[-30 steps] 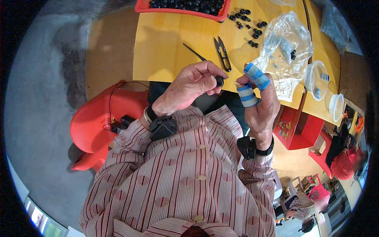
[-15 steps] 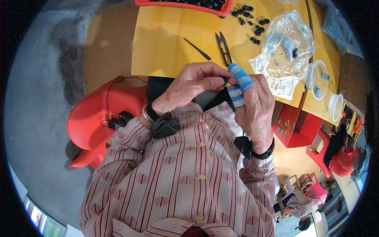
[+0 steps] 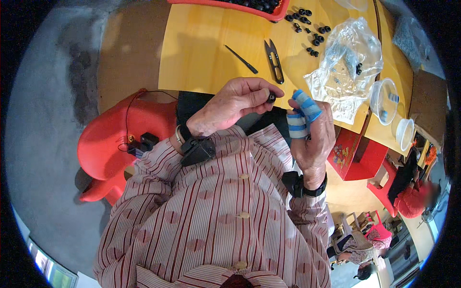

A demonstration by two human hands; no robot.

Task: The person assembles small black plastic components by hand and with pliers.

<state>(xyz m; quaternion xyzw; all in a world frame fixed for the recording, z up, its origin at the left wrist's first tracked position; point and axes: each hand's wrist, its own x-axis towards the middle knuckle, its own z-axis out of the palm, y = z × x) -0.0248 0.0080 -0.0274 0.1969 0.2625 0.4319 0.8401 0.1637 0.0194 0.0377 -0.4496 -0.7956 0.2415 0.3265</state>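
My left hand pinches a small black round part between thumb and fingertips, just in front of the yellow table's near edge. My right hand is raised beside it, with blue and white tape wrapped on two fingers. Its fingers are curled; I cannot see anything held in it. The two hands are a few centimetres apart. Black snips and a thin black pointed tool lie on the table beyond my hands.
Several small black parts are scattered at the table's far side, next to a red tray. A clear plastic bag and two clear cups lie to the right. A red chair stands on my left.
My hands have drawn apart: the left hand moved slightly left with the black part, and the right hand dropped back from it. The view shifted a little.
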